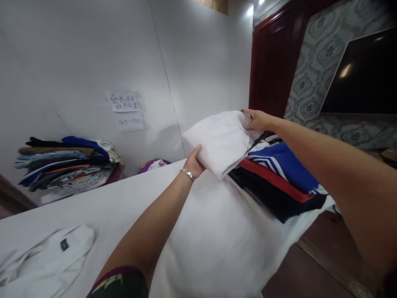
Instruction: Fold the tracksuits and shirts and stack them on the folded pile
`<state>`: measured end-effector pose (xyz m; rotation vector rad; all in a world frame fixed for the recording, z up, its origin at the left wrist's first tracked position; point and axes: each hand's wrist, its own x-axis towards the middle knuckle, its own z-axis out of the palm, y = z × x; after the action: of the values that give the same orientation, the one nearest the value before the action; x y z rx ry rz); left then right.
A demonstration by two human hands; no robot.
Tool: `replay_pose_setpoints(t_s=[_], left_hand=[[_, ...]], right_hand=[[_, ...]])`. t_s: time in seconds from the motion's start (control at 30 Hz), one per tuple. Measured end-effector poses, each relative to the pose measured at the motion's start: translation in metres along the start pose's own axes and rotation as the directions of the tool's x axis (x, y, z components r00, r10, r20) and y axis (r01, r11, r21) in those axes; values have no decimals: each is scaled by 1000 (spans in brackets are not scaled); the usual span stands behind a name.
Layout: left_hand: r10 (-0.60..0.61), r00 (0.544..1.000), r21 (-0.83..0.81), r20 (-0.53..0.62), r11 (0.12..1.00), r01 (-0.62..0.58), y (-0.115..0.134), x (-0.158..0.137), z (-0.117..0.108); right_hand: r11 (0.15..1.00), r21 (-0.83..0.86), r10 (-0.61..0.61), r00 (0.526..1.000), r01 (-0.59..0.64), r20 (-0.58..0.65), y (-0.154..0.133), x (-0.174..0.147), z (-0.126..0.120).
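A white garment (220,140), partly folded into a bundle, is held up between my two hands, with its lower part (223,231) hanging toward me. My left hand (195,162) grips the near left edge, thumb on top and the other fingers hidden beneath the cloth. At the far right corner my right hand (257,120) pinches the fabric. Just under and to the right of the bundle lies a pile of clothes with a blue piece with white stripes (282,163), a red piece (276,178) and a black piece (260,194).
Another white garment (58,256) with a dark label lies on the white table (124,207) at the left. Beyond the table stands a stack of folded clothes (68,161). A purple-and-white bundle (155,164) sits by the wall, below paper notes (127,101).
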<state>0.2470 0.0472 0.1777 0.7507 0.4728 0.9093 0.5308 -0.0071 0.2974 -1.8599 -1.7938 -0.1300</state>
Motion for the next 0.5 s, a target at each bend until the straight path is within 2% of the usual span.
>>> replay_pose_setpoints(t_s=[0.13, 0.37, 0.5], left_hand=[[1, 1000, 7, 27, 1000, -1, -2, 35, 22], [-38, 998, 46, 46, 998, 36, -14, 90, 48], [-83, 996, 86, 11, 993, 82, -39, 124, 57]], right_hand=[[1000, -13, 5, 995, -7, -99, 33, 17, -3], [998, -56, -14, 988, 6, -156, 86, 38, -1], [979, -161, 104, 986, -124, -127, 123, 44, 12]])
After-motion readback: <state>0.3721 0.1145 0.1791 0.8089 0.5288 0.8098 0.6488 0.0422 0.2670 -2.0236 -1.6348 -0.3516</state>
